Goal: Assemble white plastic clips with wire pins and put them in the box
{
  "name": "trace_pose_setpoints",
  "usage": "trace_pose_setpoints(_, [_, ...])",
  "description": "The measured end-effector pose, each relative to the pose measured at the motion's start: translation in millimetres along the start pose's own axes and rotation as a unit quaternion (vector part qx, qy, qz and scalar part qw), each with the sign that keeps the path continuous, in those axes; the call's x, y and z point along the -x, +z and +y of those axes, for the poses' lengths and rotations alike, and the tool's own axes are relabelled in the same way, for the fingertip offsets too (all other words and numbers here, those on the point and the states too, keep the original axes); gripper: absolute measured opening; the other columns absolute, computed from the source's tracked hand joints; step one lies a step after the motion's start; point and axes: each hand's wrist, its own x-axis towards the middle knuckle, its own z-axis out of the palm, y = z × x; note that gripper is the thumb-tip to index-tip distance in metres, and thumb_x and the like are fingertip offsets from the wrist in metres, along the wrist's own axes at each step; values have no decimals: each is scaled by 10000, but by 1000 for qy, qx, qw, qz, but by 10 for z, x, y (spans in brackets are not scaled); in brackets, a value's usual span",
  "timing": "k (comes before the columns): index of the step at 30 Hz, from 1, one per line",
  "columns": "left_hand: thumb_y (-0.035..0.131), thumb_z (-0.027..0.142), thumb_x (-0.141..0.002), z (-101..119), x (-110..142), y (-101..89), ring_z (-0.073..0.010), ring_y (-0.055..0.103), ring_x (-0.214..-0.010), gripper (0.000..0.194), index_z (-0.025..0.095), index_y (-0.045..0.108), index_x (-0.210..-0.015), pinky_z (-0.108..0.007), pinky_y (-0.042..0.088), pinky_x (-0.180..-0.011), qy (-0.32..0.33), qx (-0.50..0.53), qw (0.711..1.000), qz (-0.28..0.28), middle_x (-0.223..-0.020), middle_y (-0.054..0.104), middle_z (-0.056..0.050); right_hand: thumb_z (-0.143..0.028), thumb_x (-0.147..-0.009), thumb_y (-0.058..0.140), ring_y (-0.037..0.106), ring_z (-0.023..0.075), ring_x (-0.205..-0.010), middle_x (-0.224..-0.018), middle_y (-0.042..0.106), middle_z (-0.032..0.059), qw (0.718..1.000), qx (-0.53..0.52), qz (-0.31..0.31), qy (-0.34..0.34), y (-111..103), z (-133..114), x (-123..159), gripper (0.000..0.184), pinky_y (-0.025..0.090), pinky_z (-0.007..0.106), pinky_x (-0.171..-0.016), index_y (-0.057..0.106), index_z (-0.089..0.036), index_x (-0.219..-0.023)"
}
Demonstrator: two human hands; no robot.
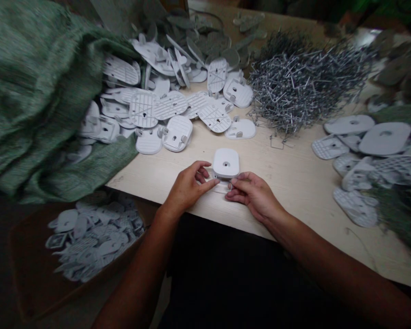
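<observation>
A white rounded-square plastic plate (226,161) with a small hole in its face is between my hands, low over the near edge of the table. My left hand (192,185) grips it at the left, fingers curled and thumb at its lower edge. On the other side, my right hand (253,195) pinches a thin bent metal wire (230,186) between thumb and fingers, just under the plate's lower right edge. The plate hides part of what lies beneath it.
White plastic parts (171,105) are heaped behind, spilling from a green woven sack (44,91). A tangle of bent wires (301,87) lies at the back right. More white parts (359,169) sit at the right. A brown bin (30,265) of parts stands below left.
</observation>
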Motion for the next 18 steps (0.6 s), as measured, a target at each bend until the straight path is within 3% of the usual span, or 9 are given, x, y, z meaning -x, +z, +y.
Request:
trace_pose_setpoints(3, [851,372,-862,74,-75,-85,-192,709,-969,630,245,623,-1435,-251,537,-685,33,-18,998,-49,-1270,710,-89,-237,-764,911,743,176,-712,-900,755,36,999,-25,-13,27,-13,-21,-14,416,699,403,-818,574,-213,-1006])
trace_pose_setpoints(6, [778,328,-921,128,-171,-158,-214,694,-1104,524,269,669,-1430,-251,556,-741,94,-27,988,-122,-1427,653,-104,-189,-755,924,746,178,-733,-892,748,36,998,-44,-25,45,-36,-27,-32,434,701,417,-860,573,-209,-1009])
trace_pose_setpoints(10, [746,311,-953,125,-276,-176,-201,696,-1088,414,270,717,-1363,-233,545,-734,123,-32,980,-152,-1361,672,-90,-159,-759,927,754,181,-748,-883,747,34,996,-63,-28,49,-64,-36,-49,452,704,416,-882,572,-213,-1035])
trace_pose_setpoints(14, [739,338,-967,76,-315,-167,-163,706,-950,402,250,720,-1359,-227,530,-682,122,-25,980,-155,-1331,672,-100,-129,-743,919,752,173,-729,-917,761,40,996,-78,-8,45,-70,-59,-51,472,707,403,-870,576,-208,-1058])
trace_pose_setpoints(18, [707,251,-947,18,-306,-138,-148,705,-923,427,264,713,-1373,-225,525,-679,122,-10,979,-164,-1361,659,-104,-147,-724,936,758,170,-744,-904,763,30,997,-77,6,28,-64,-67,-37,510,701,402,-897,571,-215,-1074])
